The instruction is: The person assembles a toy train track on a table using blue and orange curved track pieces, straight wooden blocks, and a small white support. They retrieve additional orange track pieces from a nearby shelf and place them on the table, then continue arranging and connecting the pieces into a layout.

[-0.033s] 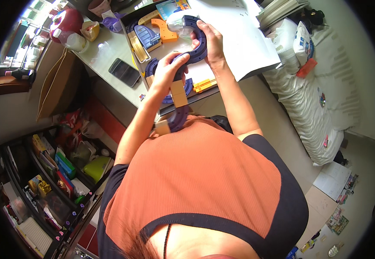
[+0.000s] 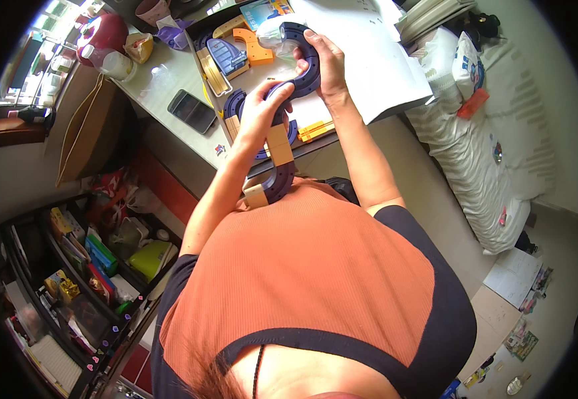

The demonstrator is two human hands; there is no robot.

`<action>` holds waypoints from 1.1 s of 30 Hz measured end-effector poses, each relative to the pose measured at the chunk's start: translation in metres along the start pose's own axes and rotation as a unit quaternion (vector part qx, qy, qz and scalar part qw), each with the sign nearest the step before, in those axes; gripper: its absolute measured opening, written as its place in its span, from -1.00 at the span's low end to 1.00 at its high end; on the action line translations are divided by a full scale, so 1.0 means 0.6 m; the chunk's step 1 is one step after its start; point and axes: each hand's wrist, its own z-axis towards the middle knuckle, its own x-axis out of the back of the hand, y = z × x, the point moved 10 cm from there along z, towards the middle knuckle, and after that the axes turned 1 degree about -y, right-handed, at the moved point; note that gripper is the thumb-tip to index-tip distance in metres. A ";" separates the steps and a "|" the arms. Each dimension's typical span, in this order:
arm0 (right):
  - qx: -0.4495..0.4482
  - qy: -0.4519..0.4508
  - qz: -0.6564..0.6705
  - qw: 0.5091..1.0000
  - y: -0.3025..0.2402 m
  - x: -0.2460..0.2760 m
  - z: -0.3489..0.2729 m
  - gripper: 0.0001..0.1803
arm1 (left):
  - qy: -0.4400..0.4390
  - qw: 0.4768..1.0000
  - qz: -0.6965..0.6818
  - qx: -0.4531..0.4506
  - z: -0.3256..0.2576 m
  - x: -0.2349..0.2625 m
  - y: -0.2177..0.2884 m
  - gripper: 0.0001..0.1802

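Note:
A chain of dark purple curved track pieces and pale wooden blocks is held up over the table edge. My right hand is closed round its upper curve, thumb on the outer side. Lower down, my left hand grips the chain where the curved pieces meet. From there the chain hangs toward my body, with another purple curve and a wooden end block close to my shirt. The joint under my left fingers is hidden.
A tray holds an orange curved piece, a blue piece, purple curves and yellow strips. A phone lies left of it. White paper covers the table's right side; a bed stands beyond.
The hanging lower end of the track chain has swung slightly to the right, and my left forearm has shifted a little the same way. Both hands keep their grip.

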 end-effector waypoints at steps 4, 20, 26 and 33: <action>-0.110 0.020 -0.039 0.993 0.024 0.079 0.021 -0.70 | -0.073 0.996 0.038 0.046 -0.028 -0.003 -0.020 -0.64; -0.085 0.179 -0.258 0.946 0.138 0.238 -0.086 -0.64 | 0.032 0.993 -0.111 -0.020 -0.073 0.189 -0.019 -0.50; -0.120 0.173 -0.149 0.966 0.182 0.216 -0.105 -0.67 | 0.050 0.986 -0.157 -0.019 -0.083 0.214 -0.031 -0.54; -0.179 0.012 -0.219 0.959 0.204 0.135 -0.077 -0.51 | 0.062 0.980 -0.187 -0.021 -0.097 0.224 -0.036 -0.57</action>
